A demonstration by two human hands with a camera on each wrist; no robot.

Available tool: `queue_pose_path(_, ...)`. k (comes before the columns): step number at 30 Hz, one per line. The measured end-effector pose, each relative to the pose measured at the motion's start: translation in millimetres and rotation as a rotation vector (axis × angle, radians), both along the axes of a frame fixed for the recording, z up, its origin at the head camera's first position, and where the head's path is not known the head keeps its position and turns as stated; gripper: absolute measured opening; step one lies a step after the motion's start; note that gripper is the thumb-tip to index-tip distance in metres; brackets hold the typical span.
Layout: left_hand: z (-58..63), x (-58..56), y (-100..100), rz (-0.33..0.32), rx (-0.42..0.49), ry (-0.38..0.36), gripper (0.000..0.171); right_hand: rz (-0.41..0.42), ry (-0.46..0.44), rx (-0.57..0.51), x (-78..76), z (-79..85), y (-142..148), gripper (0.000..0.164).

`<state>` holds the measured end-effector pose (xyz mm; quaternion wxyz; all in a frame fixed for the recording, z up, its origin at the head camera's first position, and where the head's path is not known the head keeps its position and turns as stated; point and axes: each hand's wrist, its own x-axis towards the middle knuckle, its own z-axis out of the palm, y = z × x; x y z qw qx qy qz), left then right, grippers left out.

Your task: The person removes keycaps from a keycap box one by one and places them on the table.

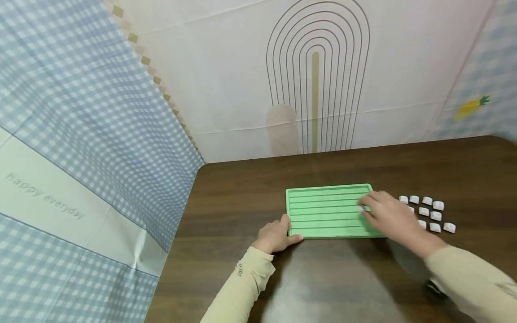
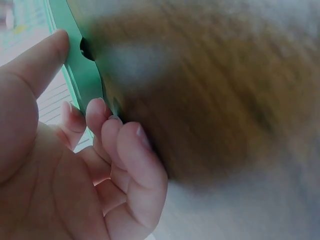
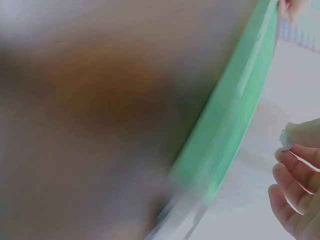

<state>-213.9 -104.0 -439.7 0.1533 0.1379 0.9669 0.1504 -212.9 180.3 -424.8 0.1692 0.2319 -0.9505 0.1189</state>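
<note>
A shallow green tray [image 1: 323,215] with raised parallel ridges lies on the table. At its near left corner my left hand [image 1: 273,235] grips the rim, thumb along the front edge and a finger on the left side. The left wrist view shows the thumb on the tray's green edge [image 2: 86,82], with the other fingers bent beside it. Over the tray's right end, my right hand [image 1: 392,217] pinches a small white keycap [image 3: 285,141] between thumb and finger, above the ridges. Its other fingers are loosely bent.
Several white keycaps [image 1: 435,216] lie in loose rows on the dark wooden table [image 1: 230,202], just right of the tray. A patterned cloth [image 1: 234,76] hangs behind the table, and a blue checked one [image 1: 101,112] hangs at the left.
</note>
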Motion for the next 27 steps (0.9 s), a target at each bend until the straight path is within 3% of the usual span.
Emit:
queue_pose_path(4, 0.7, -1.0, -7.5, 0.005, -0.001, -0.003, 0.04, -0.045, 0.041, 0.019, 26.8, -14.3, 47.6, 0.016)
queue_pose_path(7, 0.8, -1.0, -13.1, 0.007, -0.002, -0.002, 0.04, -0.056, 0.073, 0.038, 38.4, -27.8, 63.7, 0.016)
queue_pose_path(14, -0.3, -3.3, -17.9, 0.021, 0.007, 0.013, 0.04, -0.076, 0.051, 0.097, 38.4, -40.3, 71.7, 0.016)
queue_pose_path(20, -3.9, 0.9, -18.9, 0.049, 0.002, 0.051, 0.049, -0.107, -0.049, 0.077, 37.9, -27.0, 59.4, 0.031)
queue_pose_path(23, -4.2, 6.7, -17.8, 0.1, 0.024, 0.145, 0.054, -0.089, -0.024, 0.02, 34.6, -18.0, 44.4, 0.04)
queue_pose_path(27, -1.4, 14.2, -9.6, 0.143, 0.032, 0.397, 0.063, -0.056, 0.035, -0.016, 22.4, -10.4, 22.0, 0.055)
